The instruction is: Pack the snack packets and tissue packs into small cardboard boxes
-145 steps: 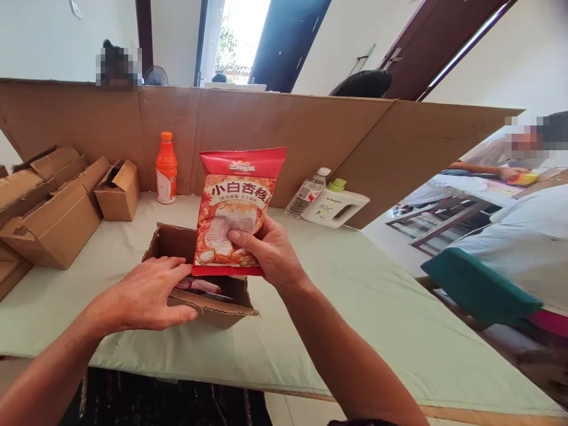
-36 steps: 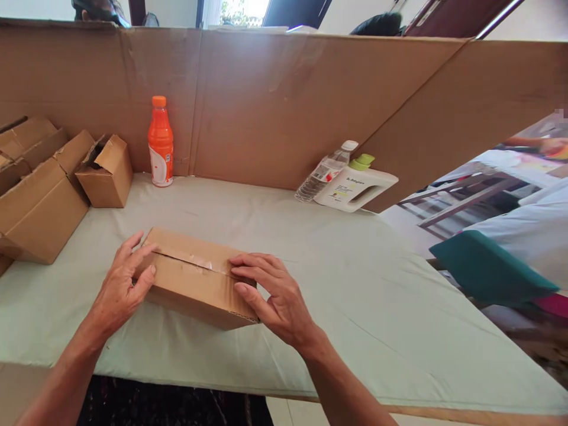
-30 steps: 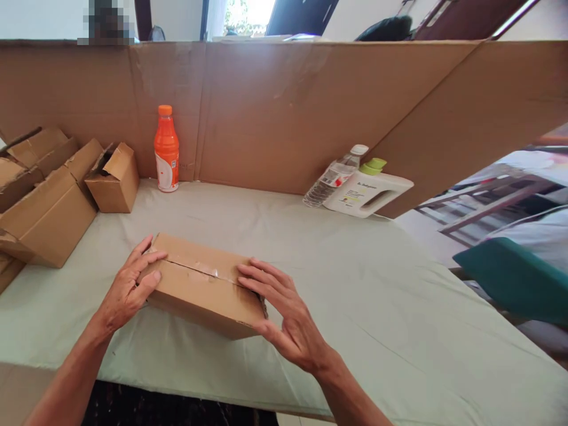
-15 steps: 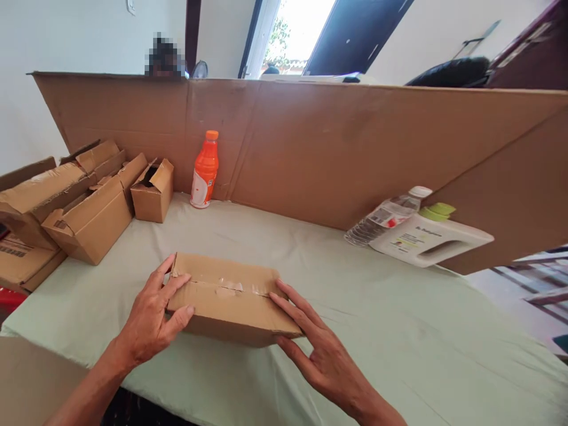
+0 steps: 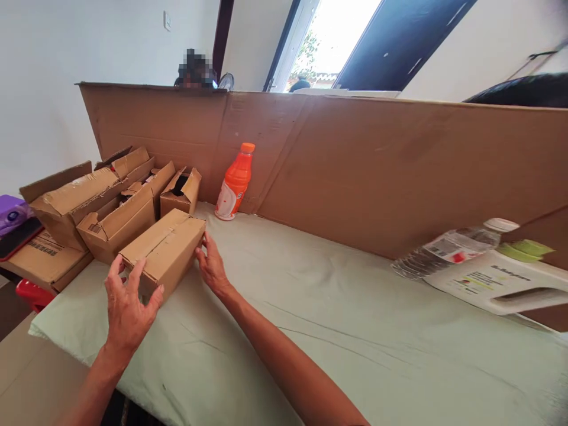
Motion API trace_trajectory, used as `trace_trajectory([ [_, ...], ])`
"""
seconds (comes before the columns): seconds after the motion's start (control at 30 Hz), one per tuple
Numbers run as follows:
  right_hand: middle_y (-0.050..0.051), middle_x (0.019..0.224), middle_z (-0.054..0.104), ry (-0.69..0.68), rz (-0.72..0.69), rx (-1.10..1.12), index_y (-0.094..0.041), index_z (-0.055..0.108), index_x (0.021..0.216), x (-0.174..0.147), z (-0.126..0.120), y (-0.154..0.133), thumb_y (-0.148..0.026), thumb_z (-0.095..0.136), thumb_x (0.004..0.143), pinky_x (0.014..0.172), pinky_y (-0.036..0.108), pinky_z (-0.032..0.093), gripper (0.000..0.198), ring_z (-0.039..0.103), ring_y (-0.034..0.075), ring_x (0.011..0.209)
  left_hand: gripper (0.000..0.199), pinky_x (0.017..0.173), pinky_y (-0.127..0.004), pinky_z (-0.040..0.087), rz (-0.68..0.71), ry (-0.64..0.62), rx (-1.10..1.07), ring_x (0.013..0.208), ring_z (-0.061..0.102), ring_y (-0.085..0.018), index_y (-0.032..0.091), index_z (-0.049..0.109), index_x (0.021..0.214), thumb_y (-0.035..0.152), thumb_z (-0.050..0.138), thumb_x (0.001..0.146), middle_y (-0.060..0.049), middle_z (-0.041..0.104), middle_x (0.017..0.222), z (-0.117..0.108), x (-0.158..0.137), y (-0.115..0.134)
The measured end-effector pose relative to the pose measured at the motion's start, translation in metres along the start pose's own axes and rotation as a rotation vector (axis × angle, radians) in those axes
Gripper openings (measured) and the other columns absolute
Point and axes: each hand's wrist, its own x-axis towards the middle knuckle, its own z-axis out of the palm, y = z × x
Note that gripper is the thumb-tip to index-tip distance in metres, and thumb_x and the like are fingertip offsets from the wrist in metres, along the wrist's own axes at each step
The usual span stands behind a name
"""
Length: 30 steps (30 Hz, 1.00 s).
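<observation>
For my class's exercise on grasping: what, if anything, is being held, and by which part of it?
The closed cardboard box: left grip at its near end, right grip at the corner of its far end.

Closed carton (image 5: 180, 251), between 8 and 9 o'clock: contents hidden; left hand (image 5: 131, 305) masks part of its near end. White jug (image 5: 479, 281), between 3 and 4: cut by right edge, fine print illegible. Clear bottle (image 5: 448, 251) beside it: motion-blurred. Purple object (image 5: 12, 214), 9 o'clock: clipped at left edge. Person's head (image 5: 195, 70), 11 o'clock: pixelated, partly behind cardboard screen (image 5: 399, 171).
</observation>
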Motion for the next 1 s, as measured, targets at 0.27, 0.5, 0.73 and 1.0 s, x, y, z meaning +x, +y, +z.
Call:
trace_trajectory([
  [0.27,0.024,0.156,0.047,-0.235,-0.070,-0.235,-0.007,0.042,0.152,0.001,0.049,-0.020,-0.028,0.047,0.099,0.117,0.052,0.037,0.057,0.046,0.035,0.144,0.079,0.115,-0.068,0.035,-0.084,-0.049,-0.073,0.154,0.023,-0.047,0.023,0.018,0.163,0.043,0.057,0.097,-0.024,0.010,0.169,0.026,0.000,-0.030],
  [0.5,0.023,0.157,0.046,-0.284,-0.080,-0.346,-0.008,0.045,0.150,-0.003,0.040,-0.032,-0.031,0.049,0.101,0.117,0.051,0.036,0.055,0.043,0.035,0.145,0.075,0.113,-0.063,0.044,-0.175,-0.095,-0.169,0.151,0.033,-0.039,0.020,0.017,0.161,0.036,0.055,0.098,-0.025,0.026,0.163,0.019,-0.030,-0.025],
  [0.73,0.018,0.159,0.047,-0.352,-0.164,-0.351,-0.014,0.053,0.148,-0.021,0.029,-0.037,-0.035,0.053,0.100,0.122,0.052,0.029,0.052,0.039,0.032,0.150,0.032,0.103,-0.050,0.056,0.008,-0.301,-0.179,0.121,0.063,-0.029,0.021,0.062,0.123,0.026,0.050,0.094,-0.013,0.065,0.127,0.030,-0.055,-0.014],
  [1.0,0.017,0.157,0.049,-0.327,-0.153,-0.349,-0.014,0.057,0.145,-0.049,-0.023,0.006,-0.032,0.054,0.099,0.122,0.049,0.031,0.049,0.042,0.030,0.148,0.041,0.112,-0.057,0.045,0.126,-0.581,-0.125,0.134,0.054,-0.032,0.016,0.060,0.132,0.027,0.065,0.093,-0.016,0.058,0.143,0.088,-0.010,0.003],
])
